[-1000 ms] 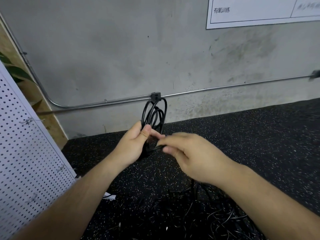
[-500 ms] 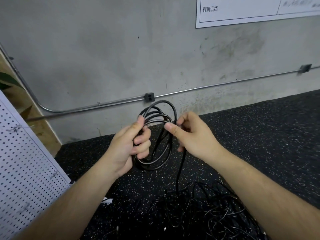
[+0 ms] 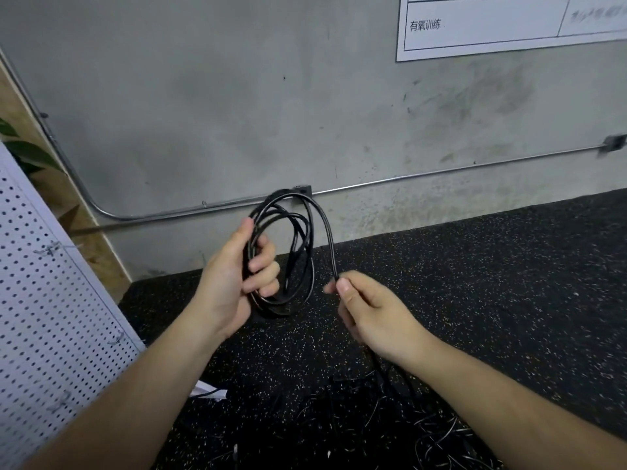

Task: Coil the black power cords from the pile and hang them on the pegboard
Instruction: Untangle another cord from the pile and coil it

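Bare concrete wall [image 3: 203, 96] and speckled black rubber floor [image 3: 492, 273] frame a person coiling a power cord. Their left hand [image 3: 237, 279] is wrapped round one side of the coil [image 3: 271, 305], fingers curled through the loops and thumb pressed along the outside, so the finished turns are held stacked and upright in front of the wall. Just to the right and slightly lower, the right hand [image 3: 369, 310] pinches the free run of cord [image 3: 329, 232] between thumb and forefinger. From that pinch the cord arcs up and over into the coil. Below the hand it drops toward the pile [image 3: 390, 418] of loose black cords on the near floor. The split looks deliberate: one hand stores, the other feeds and sets the size of the next loop. The job appears to be mid-coil, with length yet to be drawn from the pile.

White pegboard [image 3: 51, 317] leans in along the left edge, close beside the left forearm, with wire hooks [image 3: 51, 249] jutting from it. Open room lies to the right and far side, over floor running up to the conduit [image 3: 441, 173] low on the wall. A swing left toward a hook looks short but tight, and the trailing cord could snag in the pile.
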The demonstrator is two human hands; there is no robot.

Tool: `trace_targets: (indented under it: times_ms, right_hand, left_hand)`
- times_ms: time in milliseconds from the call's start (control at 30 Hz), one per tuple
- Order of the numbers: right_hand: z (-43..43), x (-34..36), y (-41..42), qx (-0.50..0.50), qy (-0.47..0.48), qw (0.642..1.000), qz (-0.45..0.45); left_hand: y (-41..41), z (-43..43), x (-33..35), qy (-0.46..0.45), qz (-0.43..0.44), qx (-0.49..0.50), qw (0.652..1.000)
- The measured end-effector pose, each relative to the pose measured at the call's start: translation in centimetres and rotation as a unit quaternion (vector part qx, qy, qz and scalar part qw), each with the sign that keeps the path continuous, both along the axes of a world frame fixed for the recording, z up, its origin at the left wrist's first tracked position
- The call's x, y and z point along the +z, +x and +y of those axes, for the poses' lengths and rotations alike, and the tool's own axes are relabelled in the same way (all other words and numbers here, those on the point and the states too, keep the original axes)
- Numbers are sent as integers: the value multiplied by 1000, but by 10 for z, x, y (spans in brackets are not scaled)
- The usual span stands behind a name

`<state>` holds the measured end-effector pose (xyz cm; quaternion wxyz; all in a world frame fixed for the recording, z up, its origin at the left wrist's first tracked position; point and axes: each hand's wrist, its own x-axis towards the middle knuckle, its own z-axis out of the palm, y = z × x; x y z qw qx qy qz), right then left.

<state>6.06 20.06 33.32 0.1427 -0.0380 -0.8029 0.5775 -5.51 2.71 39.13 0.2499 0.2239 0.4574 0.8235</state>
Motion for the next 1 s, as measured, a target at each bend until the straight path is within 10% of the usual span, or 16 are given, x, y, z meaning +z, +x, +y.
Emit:
trace_targets:
  times_ms: [167,433,1000]
  right_hand:
    - [-12,10,-4,-56,137,989,-15]
    - [-24,46,-6,-94,-170,980,-34]
    - [-9,40,-18,-167,92,978,-79]
  left_hand:
    - [18,16,-7,-18,1,-25,1000]
    - [21,21,-14,-17,2,-52,999]
    - [37,41,-40,-330,339,78,878]
